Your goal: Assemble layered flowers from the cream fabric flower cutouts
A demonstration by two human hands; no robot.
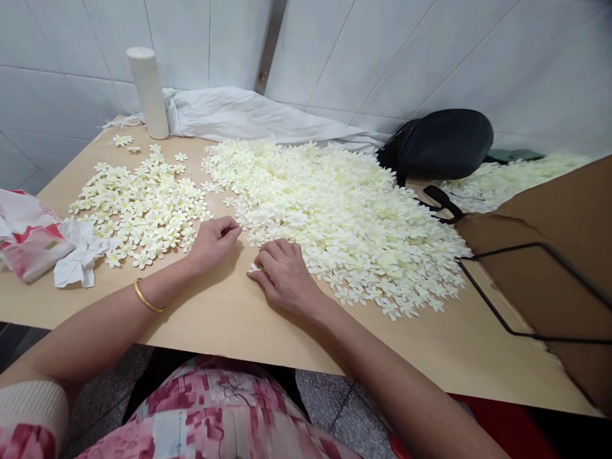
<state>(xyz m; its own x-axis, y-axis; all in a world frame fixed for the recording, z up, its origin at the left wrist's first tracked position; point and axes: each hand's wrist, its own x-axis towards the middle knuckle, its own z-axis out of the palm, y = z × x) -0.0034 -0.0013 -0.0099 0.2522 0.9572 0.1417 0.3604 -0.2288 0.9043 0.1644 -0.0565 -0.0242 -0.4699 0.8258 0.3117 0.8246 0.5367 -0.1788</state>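
Observation:
My left hand [214, 243] is closed in a pinch, thumb against the fingers, between two heaps of flowers. Whatever its fingertips hold is too small to make out. Beside the larger heap, my right hand [285, 275] pinches a white artificial flower [255, 268], mostly hidden, between thumb and fingers. The large pile of pale yellow-white artificial flowers [329, 213] spreads past the right hand's fingers. A smaller pile of similar flowers [143, 207], with yellow centres, lies left of my left hand. Both hands are low over the wooden table [215, 319].
A white bottle [150, 95] stands at the back left, near a white cloth [239, 115] along the tiled wall. A black bag [442, 145] sits at the back right. Brown cardboard [554, 248] and a black wire frame [526, 335] occupy the right; crumpled tissue [79, 255] lies left.

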